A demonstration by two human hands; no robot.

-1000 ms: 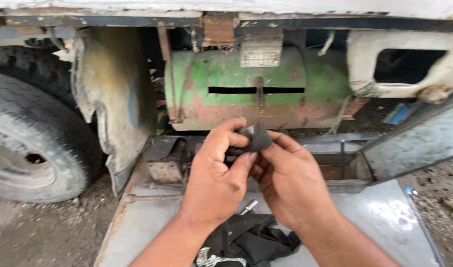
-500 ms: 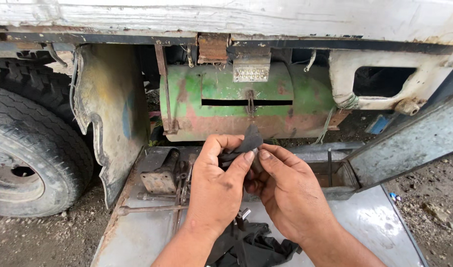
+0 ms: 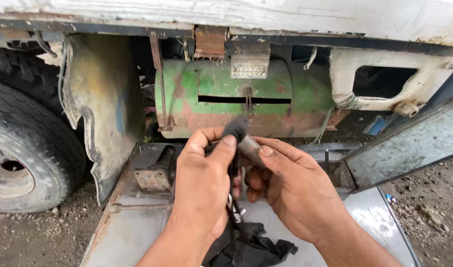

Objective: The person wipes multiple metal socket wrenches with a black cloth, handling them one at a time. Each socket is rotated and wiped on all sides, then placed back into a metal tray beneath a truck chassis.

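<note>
The black strip (image 3: 235, 129) that stood fanned out half a second ago is now pulled tight and narrow, draped over a small grey cylinder (image 3: 249, 147) — the wrapping looks under way. Left hand (image 3: 202, 184) pinches the strip between thumb and forefinger; right hand (image 3: 291, 190) pinches the cylinder, at three o'clock of the left. Strip limp, rubbery, matte; cylinder smooth, dull. Green drum (image 3: 221, 81) at twelve, rusty, flaking. Black rag (image 3: 256, 247) at six, crumpled.

Matt black rubbery strip (image 3: 235, 129); rusty, flaking green metal tank (image 3: 221, 101); rough tyre (image 3: 23, 143).
</note>
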